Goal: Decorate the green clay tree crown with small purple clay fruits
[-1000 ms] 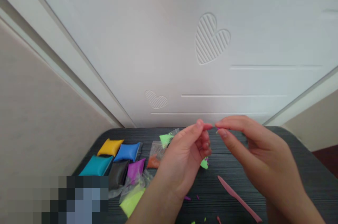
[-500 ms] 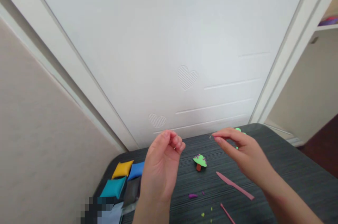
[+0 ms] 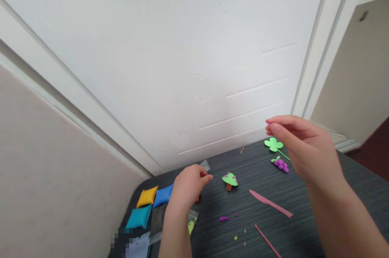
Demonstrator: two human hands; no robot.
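Observation:
My right hand (image 3: 306, 148) is raised over the right side of the table, thumb and fingers pinched on a tiny piece of purple clay (image 3: 269, 124). My left hand (image 3: 189, 187) is low at the table's left, palm down with fingers curled together; whether anything is between them is hidden. A clear plastic bag (image 3: 205, 165) lies just behind its fingertips. Between the hands sits a clay mushroom (image 3: 230, 179), its green cap dotted purple on a brown stem. In front lie a purple clay lump (image 3: 224, 218) and small yellow-green bits (image 3: 235, 238).
A pink clay knife (image 3: 270, 203) and a thin pink tool (image 3: 267, 240) lie at front right. Behind them are a green clay clover (image 3: 273, 144) and purple clay grapes (image 3: 281, 165). Yellow (image 3: 147, 197), blue (image 3: 163, 195) and teal (image 3: 139, 217) clay packs line the left. A white panel (image 3: 182, 47) stands behind the table.
My right hand has moved right and up, uncovering the clover and grapes. My left hand has turned palm down and lowered toward the table. The view has shifted slightly.

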